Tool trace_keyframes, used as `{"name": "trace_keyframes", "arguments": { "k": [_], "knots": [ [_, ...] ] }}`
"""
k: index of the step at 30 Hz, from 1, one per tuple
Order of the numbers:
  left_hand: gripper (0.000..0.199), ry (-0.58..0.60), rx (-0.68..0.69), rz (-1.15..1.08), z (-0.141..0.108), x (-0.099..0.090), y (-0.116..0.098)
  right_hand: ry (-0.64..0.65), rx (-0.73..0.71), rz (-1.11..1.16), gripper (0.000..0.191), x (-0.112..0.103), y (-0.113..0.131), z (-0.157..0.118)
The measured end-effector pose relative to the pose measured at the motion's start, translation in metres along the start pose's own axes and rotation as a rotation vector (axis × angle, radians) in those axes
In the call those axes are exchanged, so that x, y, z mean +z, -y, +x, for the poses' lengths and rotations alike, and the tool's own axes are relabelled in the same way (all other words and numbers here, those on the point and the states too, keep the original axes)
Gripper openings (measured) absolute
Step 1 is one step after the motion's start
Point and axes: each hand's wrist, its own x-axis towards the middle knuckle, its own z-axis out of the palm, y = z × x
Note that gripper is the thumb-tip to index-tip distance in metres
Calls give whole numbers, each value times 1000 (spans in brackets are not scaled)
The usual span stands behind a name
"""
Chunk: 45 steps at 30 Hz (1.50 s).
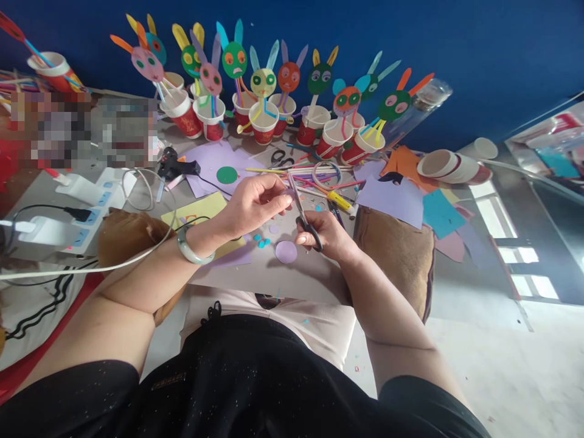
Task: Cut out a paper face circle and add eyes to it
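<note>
Scissors (pixel 302 218) with black handles are gripped in our right hand (pixel 329 233), its fingers curled about the loops and its thumb toward us. From the head view, the blades point far and slightly left, and we cannot tell exactly how wide they stand. Our left hand (pixel 258 204) is just left of the blades, fingers bent, thumb and forefinger tips brought close together; we cannot tell whether they clamp a small piece, as any such piece is too small to make out. Both our forearms reach in from the near side and angle toward each other over the table, the left wrist wearing a pale bangle (pixel 195 249).

Below and between our hands, a purple paper disc (pixel 286 252) lies on the table near its close edge, with small blue paper dots (pixel 261 242) to its left. Farther off to the left, a green paper disc (pixel 227 175) rests on purple paper (pixel 210 155), beside a black glue gun (pixel 177 167). Red-and-white paper cups with rabbit-eared paper faces line the far side.
</note>
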Motion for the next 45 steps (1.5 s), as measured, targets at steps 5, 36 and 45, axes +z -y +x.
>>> {"name": "trace_keyframes", "arguments": {
  "k": [5, 36, 45],
  "knots": [
    [21, 26, 4, 7, 0, 1, 0, -2, -18, -16, 76, 0, -1, 1],
    [14, -1, 7, 27, 0, -2, -7, 14, -30, 12, 75, 0, -3, -1],
    [15, -11, -8, 36, 0, -2, -9, 11, -48, -3, 75, -1, -2, -1]
  ]
}}
